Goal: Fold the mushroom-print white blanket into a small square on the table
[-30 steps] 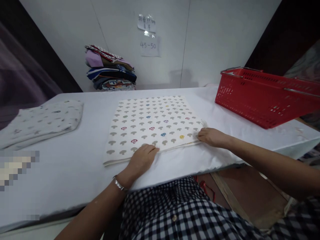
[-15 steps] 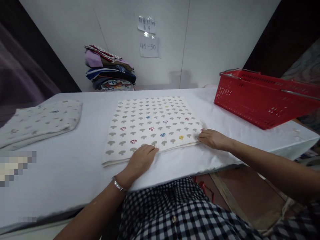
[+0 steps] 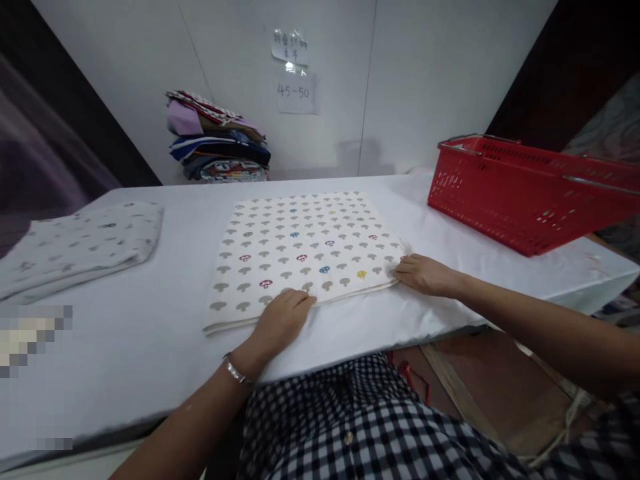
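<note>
A white cloth [image 3: 310, 243] printed with grey and coloured mushrooms lies folded flat in layers on the table in front of me. My left hand [image 3: 286, 316] is closed over the middle of its near edge, with the fingertips partly hidden. At the near right corner, my right hand [image 3: 419, 273] pinches the cloth's edge between thumb and fingers. Small frayed threads show beside that corner.
Another folded white cloth [image 3: 95, 240] with small prints lies on the left of the white-covered table [image 3: 165, 333]. A pile of folded fabrics [image 3: 219, 140] stands against the back wall. A red basket [image 3: 525, 193] with metal handles occupies the right side.
The view has shifted very slightly. Both hands stay at the same places on the cloth, which lies as before.
</note>
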{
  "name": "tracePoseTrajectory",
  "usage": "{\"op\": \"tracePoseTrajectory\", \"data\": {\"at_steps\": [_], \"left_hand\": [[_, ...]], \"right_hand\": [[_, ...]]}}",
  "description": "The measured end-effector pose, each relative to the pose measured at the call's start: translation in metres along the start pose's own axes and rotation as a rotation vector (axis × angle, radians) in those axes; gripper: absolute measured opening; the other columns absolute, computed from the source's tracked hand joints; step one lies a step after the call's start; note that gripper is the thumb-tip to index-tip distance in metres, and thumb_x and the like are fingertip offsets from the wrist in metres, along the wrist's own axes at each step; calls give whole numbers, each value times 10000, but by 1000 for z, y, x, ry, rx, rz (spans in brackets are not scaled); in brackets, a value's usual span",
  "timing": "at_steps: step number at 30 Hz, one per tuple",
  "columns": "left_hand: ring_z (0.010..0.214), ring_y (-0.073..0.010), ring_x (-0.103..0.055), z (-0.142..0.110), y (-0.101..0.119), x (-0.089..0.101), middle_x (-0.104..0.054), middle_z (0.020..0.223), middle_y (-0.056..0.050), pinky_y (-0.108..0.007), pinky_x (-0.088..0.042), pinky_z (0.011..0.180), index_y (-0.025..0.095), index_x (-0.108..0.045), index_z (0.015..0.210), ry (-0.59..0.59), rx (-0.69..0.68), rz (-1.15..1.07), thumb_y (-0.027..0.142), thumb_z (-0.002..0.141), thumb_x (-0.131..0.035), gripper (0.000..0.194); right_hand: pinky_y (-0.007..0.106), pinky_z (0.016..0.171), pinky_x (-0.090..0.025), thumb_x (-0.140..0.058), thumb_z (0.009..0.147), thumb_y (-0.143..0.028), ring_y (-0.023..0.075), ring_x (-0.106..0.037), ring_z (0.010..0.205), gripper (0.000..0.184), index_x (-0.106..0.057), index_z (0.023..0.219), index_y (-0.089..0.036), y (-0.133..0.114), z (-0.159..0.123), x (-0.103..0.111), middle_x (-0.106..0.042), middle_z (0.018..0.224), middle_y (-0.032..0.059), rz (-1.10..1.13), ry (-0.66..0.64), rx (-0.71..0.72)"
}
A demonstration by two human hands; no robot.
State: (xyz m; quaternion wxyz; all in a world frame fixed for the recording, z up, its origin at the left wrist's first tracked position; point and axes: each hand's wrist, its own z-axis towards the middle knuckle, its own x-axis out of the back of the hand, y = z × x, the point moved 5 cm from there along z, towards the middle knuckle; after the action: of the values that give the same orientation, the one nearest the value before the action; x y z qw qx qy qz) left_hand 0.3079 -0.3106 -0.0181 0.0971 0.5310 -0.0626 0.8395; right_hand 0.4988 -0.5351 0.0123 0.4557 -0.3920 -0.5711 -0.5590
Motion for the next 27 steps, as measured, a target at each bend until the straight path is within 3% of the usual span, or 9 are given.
{"op": "tracePoseTrajectory", "data": {"at_steps": [5,8,11,14,21,27], "left_hand": [[834,-202,-563,0,1,2,-647,910,-93,-346,-492,712,120,-623,1004,29,-24,29,99,883,-419,238],[827,-200,-564,0,1,3,-646,901,-92,-341,-492,710,114,-619,1008,35,-24,41,98,882,-421,236],[828,-194,-564,-1,2,3,-646,909,-84,-332,-494,712,112,-615,1007,37,-39,43,104,889,-417,231],[828,-194,-565,-1,1,1,-648,914,-80,-335,-498,713,116,-617,1000,42,-49,45,115,896,-408,234],[831,-194,-574,0,1,1,-653,909,-85,-338,-499,708,128,-625,1006,34,-26,21,112,896,-403,248],[835,-203,-568,0,2,1,-651,903,-94,-343,-498,707,112,-625,998,30,-27,31,103,888,-420,233]], "right_hand": [[324,674,-304,-354,966,-176,188,-464,761,289,-608,830,-152,25,14,15,-599,800,74,-131,117,-132],[327,673,-312,-349,974,-192,193,-476,787,279,-619,925,-145,29,15,9,-615,851,81,-181,185,-178],[320,687,-333,-332,978,-184,186,-476,781,292,-614,914,-146,18,9,-10,-621,879,71,-133,121,-80],[316,708,-350,-310,980,-174,183,-479,797,303,-606,920,-149,10,1,-21,-619,923,71,-99,76,-79],[327,746,-368,-302,980,-193,184,-481,803,319,-591,848,-169,8,-3,-19,-605,903,69,-34,34,-40],[356,793,-377,-374,944,-201,204,-484,872,221,-583,882,-166,9,-6,-20,-597,977,90,67,-11,-7]]}}
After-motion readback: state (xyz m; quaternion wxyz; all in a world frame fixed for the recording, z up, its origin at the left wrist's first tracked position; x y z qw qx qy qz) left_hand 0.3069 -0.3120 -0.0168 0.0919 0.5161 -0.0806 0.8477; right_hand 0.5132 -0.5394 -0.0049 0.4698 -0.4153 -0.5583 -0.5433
